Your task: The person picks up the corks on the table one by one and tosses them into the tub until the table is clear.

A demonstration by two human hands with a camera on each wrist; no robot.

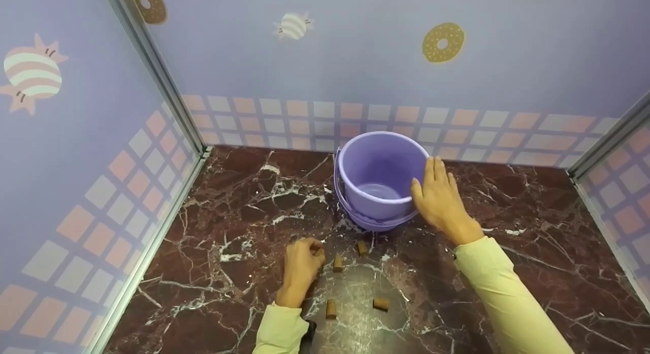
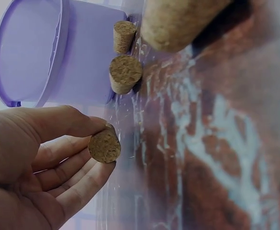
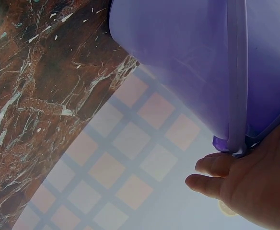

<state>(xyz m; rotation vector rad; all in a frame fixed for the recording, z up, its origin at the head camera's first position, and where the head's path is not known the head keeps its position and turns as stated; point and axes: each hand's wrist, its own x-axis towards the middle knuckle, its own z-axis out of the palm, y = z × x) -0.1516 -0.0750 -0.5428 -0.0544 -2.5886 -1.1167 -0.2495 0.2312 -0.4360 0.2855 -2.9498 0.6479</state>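
Head view, nearest first: one cork point(image 1: 331, 309) and a second cork point(image 1: 381, 304) lie on the marbled surface point(image 1: 203, 293). Just beyond, the left hand point(image 1: 300, 265) hovers or rests low. Its own wrist view shows thumb and fingers pinching a held cork point(image 2: 104, 147); the gap is narrow. A third cork point(image 1: 337, 263) lies just beside that hand, and a fourth cork point(image 1: 361, 249) lies near the foot of the purple bucket point(image 1: 381, 210).

As far as I can judge, the work is at an early stage: one cork is in hand, four remain on the surface, and no cork shows on the visible part of the bucket's bottom.

The right hand point(image 1: 441, 199) rests against the right of the rim, fingers straight and thumb spread from them. The near side of the mouth lies open to the left hand, though the rim stands high. Wide room runs toward the left wall point(image 1: 91, 140); the back wall point(image 1: 355, 54), close behind the bucket, limits reach there.
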